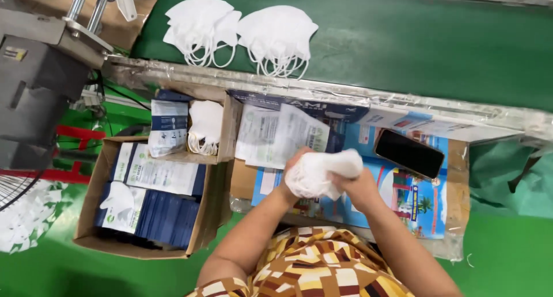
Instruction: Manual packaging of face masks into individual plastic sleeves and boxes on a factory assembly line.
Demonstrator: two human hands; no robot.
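At lower left of the frame an open cardboard box [92, 216] of flat packets is seen. At centre, a small stack of white face masks [322, 171] is clasped between the left hand [294, 169] and the right hand [358, 187], both closed around it. The stack is judged light, soft and compressible (loose ear loops may snag), best gripped across the folded bodies. A dark phone [410, 153] lies to the right.

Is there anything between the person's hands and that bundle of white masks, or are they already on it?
Nothing visible stands between them. The left hand and right hand both already grip the bundle of white fabric face masks, held above the blue printed cardboard.
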